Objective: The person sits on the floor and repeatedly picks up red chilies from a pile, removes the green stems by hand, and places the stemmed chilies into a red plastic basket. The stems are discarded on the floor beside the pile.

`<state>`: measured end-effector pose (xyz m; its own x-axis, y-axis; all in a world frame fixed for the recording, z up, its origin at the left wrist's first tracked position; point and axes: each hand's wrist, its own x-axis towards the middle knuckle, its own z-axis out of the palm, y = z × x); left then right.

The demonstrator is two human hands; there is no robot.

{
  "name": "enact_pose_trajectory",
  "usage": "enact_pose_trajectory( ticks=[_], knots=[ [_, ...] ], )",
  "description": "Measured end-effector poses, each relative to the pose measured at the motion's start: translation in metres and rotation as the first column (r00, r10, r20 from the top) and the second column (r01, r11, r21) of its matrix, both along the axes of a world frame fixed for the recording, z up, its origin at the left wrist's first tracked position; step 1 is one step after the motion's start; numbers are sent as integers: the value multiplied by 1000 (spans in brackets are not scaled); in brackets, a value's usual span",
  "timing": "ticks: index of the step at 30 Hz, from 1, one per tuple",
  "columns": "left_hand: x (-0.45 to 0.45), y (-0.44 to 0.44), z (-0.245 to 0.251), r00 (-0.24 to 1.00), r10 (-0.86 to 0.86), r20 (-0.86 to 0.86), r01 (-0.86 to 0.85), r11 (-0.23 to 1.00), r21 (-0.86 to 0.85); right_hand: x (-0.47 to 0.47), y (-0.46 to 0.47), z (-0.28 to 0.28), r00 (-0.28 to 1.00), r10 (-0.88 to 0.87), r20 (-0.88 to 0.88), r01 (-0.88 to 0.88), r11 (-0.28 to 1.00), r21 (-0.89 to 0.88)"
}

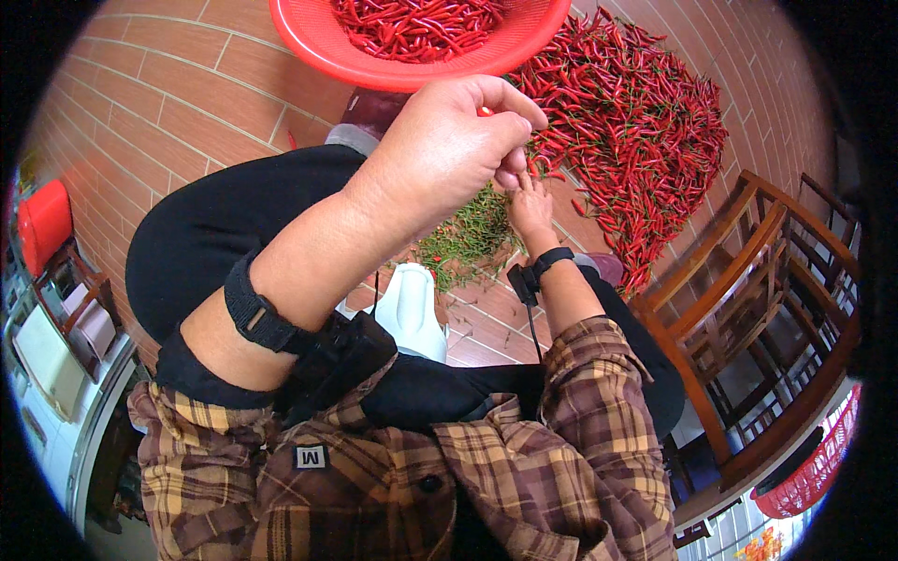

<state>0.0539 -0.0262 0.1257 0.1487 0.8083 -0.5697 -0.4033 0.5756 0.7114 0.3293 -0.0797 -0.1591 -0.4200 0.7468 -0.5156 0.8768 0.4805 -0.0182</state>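
Observation:
My left hand (449, 140) is raised in front of me with its fingers curled, just below the rim of a red plastic basket (421, 76). A bit of a red chilli pepper (485, 111) shows between its thumb and forefinger. Beneath it, my right hand (531, 209) reaches forward at the near edge of a large heap of red chillies with green stems (631, 133). The left hand covers part of its fingertips, so what they hold is hidden. Beside the right hand lies a pile of green chilli stems (471, 235). More red chillies (421, 31) fill the basket.
White plastic (412, 308), probably a stool, shows between my legs. Wooden chairs (729, 280) stand at the right, with a red openwork basket (814, 463) at lower right. A red seat (45, 217) is at the far left. Stray stems litter the tiled floor (484, 343).

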Motion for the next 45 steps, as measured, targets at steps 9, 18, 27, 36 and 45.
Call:
enact_pose_trajectory(
  ticks=[9,18,27,36,45],
  knots=[
    [4,-1,-24,910,-81,-407,169,968,183,-26,40,52,47,-893,-447,572,391,-721],
    [5,-3,-48,767,-266,-583,361,931,51,-99,64,211,-430,-860,-274,-121,356,-927],
    [2,-6,-40,864,-432,-259,466,881,82,-116,63,231,-465,-876,-129,-149,221,-964],
    [-21,-5,-50,501,-574,-648,692,715,-98,-130,60,141,450,-117,-885,430,898,99],
    [-33,-5,-30,984,-129,-119,115,986,-120,-89,31,10,912,-286,-295,206,939,-274]
  ],
)
